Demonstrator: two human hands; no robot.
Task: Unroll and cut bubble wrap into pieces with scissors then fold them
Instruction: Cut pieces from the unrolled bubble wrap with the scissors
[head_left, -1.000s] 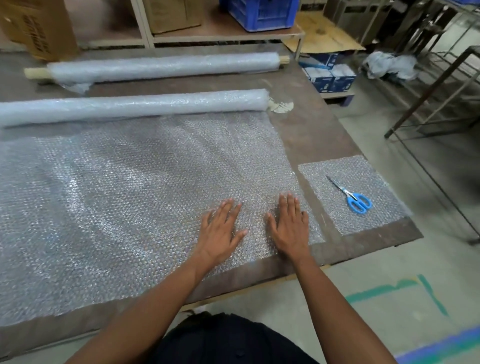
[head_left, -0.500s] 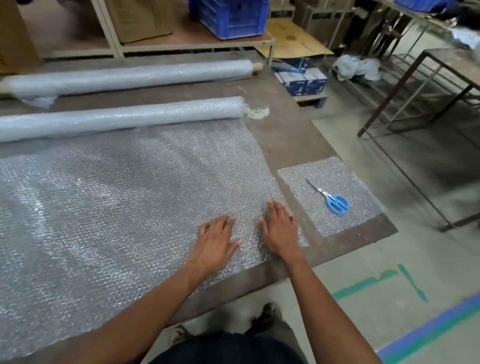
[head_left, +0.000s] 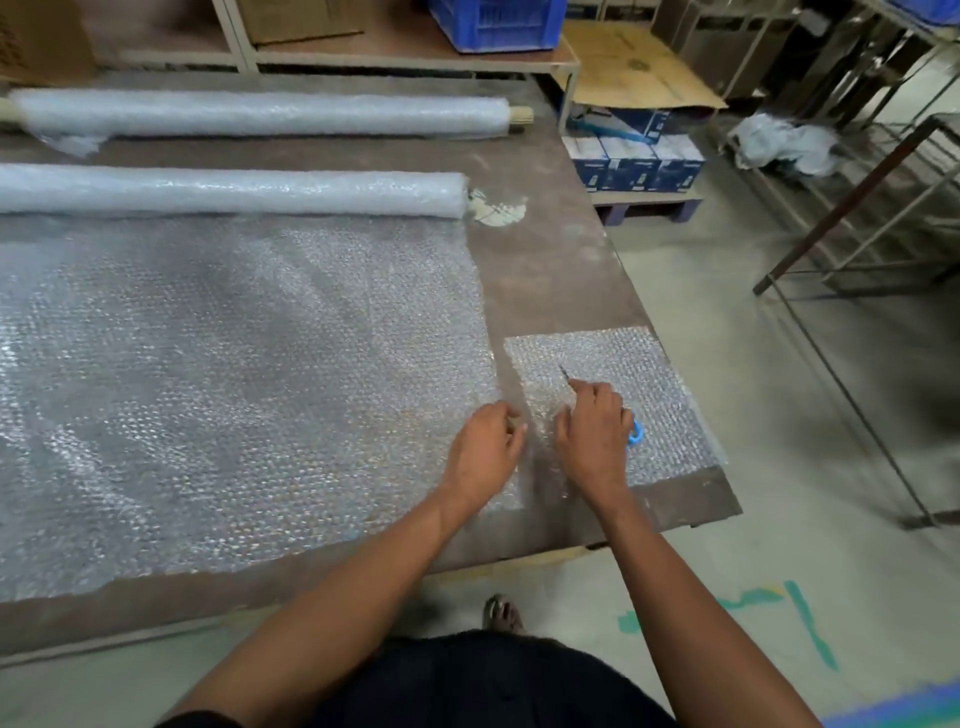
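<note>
Right hand (head_left: 592, 436) curls over the scissors (head_left: 635, 432) lower right, grip unclear; left hand (head_left: 485, 449) loosely curled on the sheet (head_left: 234, 374), so seat fingers in the loops before lifting.

A big sheet of bubble wrap (head_left: 234, 374) lies flat on the tabletop (head_left: 545, 270). At its far edge sits the roll (head_left: 234, 189) it comes from. Behind that roll lies a second roll (head_left: 260, 114). To the right of the big sheet, near the tabletop's corner, lies a small cut piece (head_left: 649, 395). The scissors (head_left: 635, 432) lie on that piece, under the right hand (head_left: 592, 436). The left hand (head_left: 485, 452) rests on the big sheet's right edge. Boxes (head_left: 634, 166) stand on the floor past the tabletop's right side.
</note>
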